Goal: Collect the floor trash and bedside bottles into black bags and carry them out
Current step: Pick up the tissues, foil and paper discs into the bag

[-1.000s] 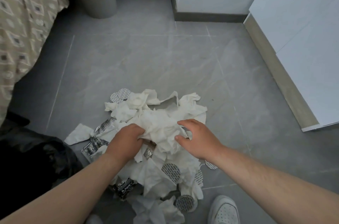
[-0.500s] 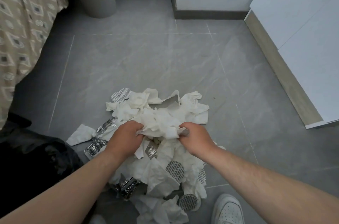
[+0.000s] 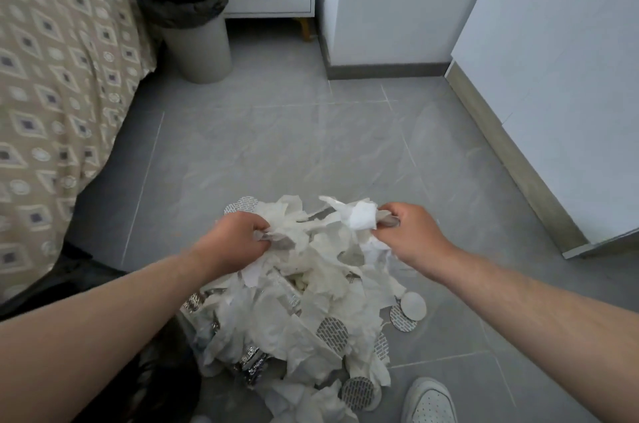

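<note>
left hand (image 3: 235, 242) and right hand (image 3: 411, 235) each clench opposite edges of the crumpled tissue-and-foil pile (image 3: 311, 301) at six o'clock, likely so it lifts as one bundle toward the black bag (image 3: 166, 381) at eight o'clock.

The one head-worn camera looks forward and down from close above the paper trash pile (image 3: 304, 305), lined bin (image 3: 198, 45) beyond it.
</note>
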Demonstrator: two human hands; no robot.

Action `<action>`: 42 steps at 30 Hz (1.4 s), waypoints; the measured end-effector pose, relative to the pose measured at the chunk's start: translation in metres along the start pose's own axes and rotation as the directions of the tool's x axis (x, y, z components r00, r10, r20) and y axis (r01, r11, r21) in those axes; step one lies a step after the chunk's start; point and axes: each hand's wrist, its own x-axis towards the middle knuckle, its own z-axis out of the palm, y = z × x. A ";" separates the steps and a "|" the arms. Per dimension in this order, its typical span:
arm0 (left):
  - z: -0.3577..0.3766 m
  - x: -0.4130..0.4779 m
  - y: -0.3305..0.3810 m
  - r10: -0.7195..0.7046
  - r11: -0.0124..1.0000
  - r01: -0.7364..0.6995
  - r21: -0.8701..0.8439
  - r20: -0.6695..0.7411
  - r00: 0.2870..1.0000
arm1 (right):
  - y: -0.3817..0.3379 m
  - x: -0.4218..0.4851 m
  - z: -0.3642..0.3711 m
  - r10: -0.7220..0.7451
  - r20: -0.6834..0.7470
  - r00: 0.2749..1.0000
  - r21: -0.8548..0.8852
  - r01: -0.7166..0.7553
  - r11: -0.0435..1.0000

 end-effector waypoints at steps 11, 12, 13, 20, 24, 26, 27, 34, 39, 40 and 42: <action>-0.099 -0.113 0.016 -0.202 0.903 0.085 -0.421 -0.243 0.949 | -0.128 -0.061 -0.033 -0.055 -0.116 0.992 0.225 0.080 0.971; -0.102 -0.124 0.009 -0.235 0.877 0.087 -0.472 -0.264 0.935 | -0.140 -0.066 -0.031 -0.069 -0.116 0.991 0.244 0.095 0.965; -0.104 -0.135 0.000 -0.274 0.851 0.094 -0.517 -0.284 0.919 | -0.150 -0.071 -0.027 -0.085 -0.113 0.990 0.250 0.111 0.962; -0.096 -0.197 -0.077 -0.541 0.702 0.207 -0.681 -0.321 0.778 | -0.183 -0.087 0.013 -0.124 -0.015 0.992 0.230 0.124 0.965; -0.077 -0.204 -0.125 -0.672 0.634 0.329 -0.700 -0.288 0.682 | -0.186 -0.087 0.026 -0.115 0.009 0.993 0.244 0.110 0.963; -0.063 -0.202 -0.143 -0.698 0.631 0.398 -0.666 -0.265 0.665 | -0.187 -0.087 0.030 -0.119 0.022 0.993 0.239 0.110 0.965; -0.055 -0.200 -0.153 -0.702 0.640 0.431 -0.636 -0.254 0.666 | -0.187 -0.087 0.032 -0.119 0.024 0.993 0.242 0.110 0.964; -0.027 -0.190 -0.159 -0.693 0.593 0.541 -0.596 -0.036 0.720 | -0.196 -0.088 0.036 -0.144 0.021 0.989 0.296 0.132 0.946; -0.030 -0.204 -0.160 -0.558 0.796 0.482 -0.366 -0.134 0.819 | -0.210 -0.095 0.041 -0.179 0.045 0.983 0.325 0.155 0.933; -0.029 -0.211 -0.166 -0.554 0.808 0.478 -0.344 -0.168 0.816 | -0.213 -0.096 0.043 -0.186 0.054 0.981 0.336 0.158 0.929; -0.028 -0.229 -0.175 -0.543 0.834 0.475 -0.280 -0.267 0.796 | -0.221 -0.101 0.049 -0.205 0.077 0.976 0.346 0.166 0.924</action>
